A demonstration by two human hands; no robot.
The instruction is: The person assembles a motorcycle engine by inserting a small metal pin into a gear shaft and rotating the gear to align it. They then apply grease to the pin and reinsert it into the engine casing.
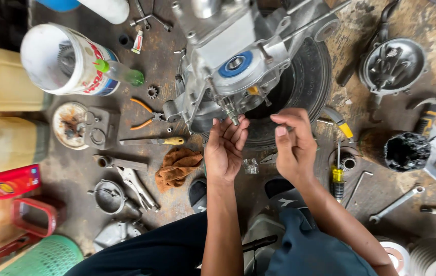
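A grey metal engine case [238, 56] with a blue-ringed bearing lies on a black tyre [305, 82] on the floor. A short threaded shaft [229, 110] sticks out of its near side. My left hand [224, 148] is palm up, its fingertips at the tip of that shaft. My right hand [293, 145] hovers just to the right with thumb and forefinger pinched together; whether a small part sits between them is too small to tell. My knees in dark trousers fill the bottom of the view.
Around the tyre lie orange-handled pliers [144, 115], a yellow-handled screwdriver [151, 141], a brown rag [178, 166], locking pliers [137, 186], a white bucket [67, 59], a round metal cover [392, 64], a black cup [407, 151] and a spanner [395, 203].
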